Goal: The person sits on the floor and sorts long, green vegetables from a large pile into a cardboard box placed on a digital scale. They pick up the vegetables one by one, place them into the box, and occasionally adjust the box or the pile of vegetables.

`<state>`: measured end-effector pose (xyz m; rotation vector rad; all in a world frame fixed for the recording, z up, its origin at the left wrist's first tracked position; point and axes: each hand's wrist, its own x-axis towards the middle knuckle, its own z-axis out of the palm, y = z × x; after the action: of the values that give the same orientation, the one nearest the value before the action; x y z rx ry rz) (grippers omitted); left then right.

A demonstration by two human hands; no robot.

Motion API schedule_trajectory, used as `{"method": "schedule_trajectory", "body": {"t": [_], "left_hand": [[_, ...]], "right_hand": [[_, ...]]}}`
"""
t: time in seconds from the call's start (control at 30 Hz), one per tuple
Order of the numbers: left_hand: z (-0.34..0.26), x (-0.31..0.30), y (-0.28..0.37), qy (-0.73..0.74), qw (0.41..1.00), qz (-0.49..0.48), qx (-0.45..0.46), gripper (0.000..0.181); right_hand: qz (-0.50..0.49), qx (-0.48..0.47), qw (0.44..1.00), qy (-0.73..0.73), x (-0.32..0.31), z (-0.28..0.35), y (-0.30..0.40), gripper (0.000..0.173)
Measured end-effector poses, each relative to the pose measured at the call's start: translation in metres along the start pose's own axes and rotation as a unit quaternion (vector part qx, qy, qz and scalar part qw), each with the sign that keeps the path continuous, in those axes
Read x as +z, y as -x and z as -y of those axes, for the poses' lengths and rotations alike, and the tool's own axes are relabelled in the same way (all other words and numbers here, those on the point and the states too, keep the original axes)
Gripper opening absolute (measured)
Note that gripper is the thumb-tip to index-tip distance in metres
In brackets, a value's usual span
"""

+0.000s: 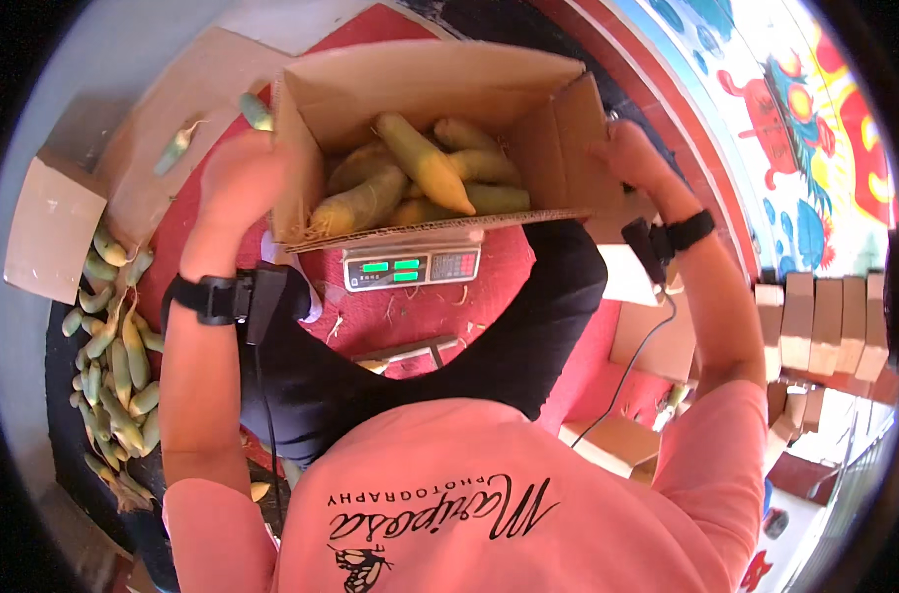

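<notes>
An open cardboard box (434, 70) is before me, its mouth tilted towards me. Several large green radishes (423, 163) with yellowish tips lie inside it. My left hand (243, 178) is closed at the box's left wall, its fingertips hidden. At the right wall, my right hand (633, 154) grips the side, fingers partly out of sight. Directly below the box's near edge is a digital weighing scale (412, 268) with lit green displays and a keypad. The box covers most of its platform, so I cannot tell whether the two touch.
A heap of green radishes (119, 378) lies at the left, beside a cardboard carton (55, 222). Two loose radishes are near the flat cardboard (197, 89). Red fabric (494, 296) covers the floor. Folded cartons (820, 322) stand at the right.
</notes>
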<state>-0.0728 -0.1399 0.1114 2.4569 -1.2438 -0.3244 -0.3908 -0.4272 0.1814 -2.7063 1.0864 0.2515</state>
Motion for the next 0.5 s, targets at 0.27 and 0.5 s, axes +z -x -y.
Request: {"method": "schedule_trajectory", "body": {"t": [0.27, 0.5], "left_hand": [[-0.043, -0.057, 0.006, 0.140, 0.987, -0.005, 0.078, 0.033], [-0.170, -0.120, -0.003, 0.182, 0.943, -0.069, 0.270, 0.033]], "right_hand": [[-0.091, 0.009, 0.979, -0.180, -0.084, -0.035, 0.092, 0.028], [-0.210, 0.230, 0.949, -0.047, -0.152, -0.018, 0.239, 0.027]]}}
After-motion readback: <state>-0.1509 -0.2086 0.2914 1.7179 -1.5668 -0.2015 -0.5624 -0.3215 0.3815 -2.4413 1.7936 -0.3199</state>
